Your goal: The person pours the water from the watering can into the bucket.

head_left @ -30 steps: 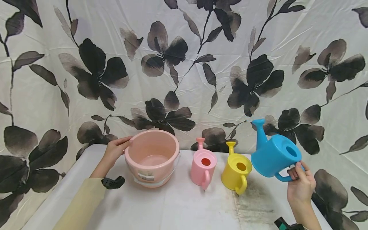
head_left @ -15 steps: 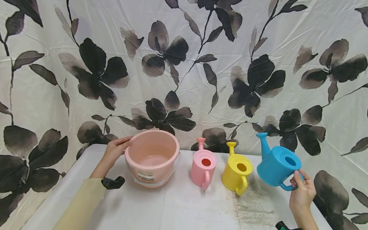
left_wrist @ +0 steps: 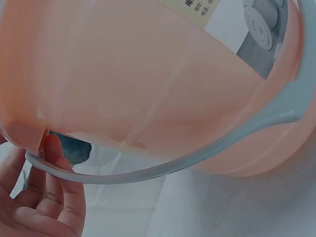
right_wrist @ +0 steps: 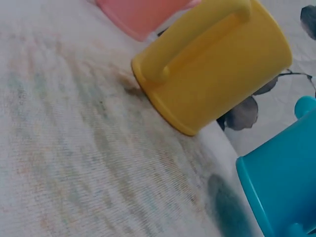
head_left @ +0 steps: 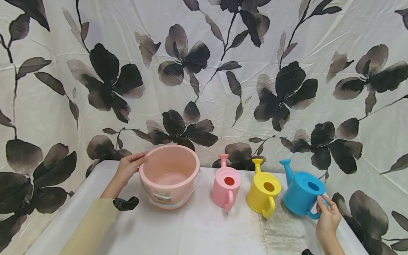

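Note:
At the table's left, my left hand grips the rim of a pink bucket. The left wrist view shows curled fingers at the bucket's edge, by the end of its pale bail handle. On the right, my right hand pinches the handle of a blue watering can, whose spout points away to the back left. The can is nearly upright, low at the table, with its dark shadow close under it in the right wrist view. My right hand itself is out of sight there.
Left of the blue can stands a yellow watering can, then a pink watering can, both upright. A white cloth with a brownish stain covers the table. Behind hangs a floral curtain.
My right hand has brought the blue watering can down from above the table and tipped it closer to upright beside the yellow can. My left hand and the bucket stay in place.

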Demonstrator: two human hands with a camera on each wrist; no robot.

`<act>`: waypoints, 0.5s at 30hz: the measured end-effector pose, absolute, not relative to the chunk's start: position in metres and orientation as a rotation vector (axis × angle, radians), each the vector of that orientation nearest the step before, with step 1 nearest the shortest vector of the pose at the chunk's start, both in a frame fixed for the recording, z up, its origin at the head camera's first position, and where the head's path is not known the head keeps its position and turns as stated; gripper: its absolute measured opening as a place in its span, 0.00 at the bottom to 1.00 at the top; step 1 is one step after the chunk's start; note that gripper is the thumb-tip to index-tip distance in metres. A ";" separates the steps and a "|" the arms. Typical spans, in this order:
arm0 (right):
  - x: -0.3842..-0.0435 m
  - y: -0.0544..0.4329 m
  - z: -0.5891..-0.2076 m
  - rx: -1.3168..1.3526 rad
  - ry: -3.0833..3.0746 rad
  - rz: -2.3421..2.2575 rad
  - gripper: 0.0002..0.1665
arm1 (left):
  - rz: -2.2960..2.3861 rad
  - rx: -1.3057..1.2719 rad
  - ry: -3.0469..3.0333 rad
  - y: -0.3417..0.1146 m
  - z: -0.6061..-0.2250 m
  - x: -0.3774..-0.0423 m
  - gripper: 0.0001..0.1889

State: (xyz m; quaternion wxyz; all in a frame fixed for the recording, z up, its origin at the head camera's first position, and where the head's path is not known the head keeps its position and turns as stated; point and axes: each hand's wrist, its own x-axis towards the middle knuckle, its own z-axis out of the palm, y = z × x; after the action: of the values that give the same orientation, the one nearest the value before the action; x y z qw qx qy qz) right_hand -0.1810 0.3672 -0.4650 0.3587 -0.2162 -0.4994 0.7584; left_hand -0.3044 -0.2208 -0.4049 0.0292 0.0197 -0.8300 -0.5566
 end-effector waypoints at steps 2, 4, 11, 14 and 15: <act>-0.181 0.367 -0.467 -0.585 -1.298 1.947 0.05 | -1.714 0.061 -2.559 -0.221 -0.405 -0.304 0.28; -0.181 0.366 -0.469 -0.594 -1.305 1.943 0.06 | -1.713 0.063 -2.560 -0.221 -0.405 -0.304 0.28; -0.183 0.365 -0.477 -0.593 -1.294 1.940 0.08 | -1.719 0.069 -2.563 -0.220 -0.405 -0.304 0.29; -0.184 0.364 -0.479 -0.616 -1.323 1.921 0.07 | -1.722 0.064 -2.562 -0.220 -0.404 -0.304 0.29; -0.185 0.363 -0.479 -0.623 -1.333 1.917 0.06 | -1.723 0.064 -2.563 -0.220 -0.404 -0.304 0.29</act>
State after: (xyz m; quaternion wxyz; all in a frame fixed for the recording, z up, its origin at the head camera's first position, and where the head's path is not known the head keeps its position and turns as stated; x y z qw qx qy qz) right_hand -0.1848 0.3629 -0.4789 0.3549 -0.2410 -0.5156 0.7417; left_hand -0.3041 -0.2202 -0.4039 0.0264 0.0207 -0.8293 -0.5577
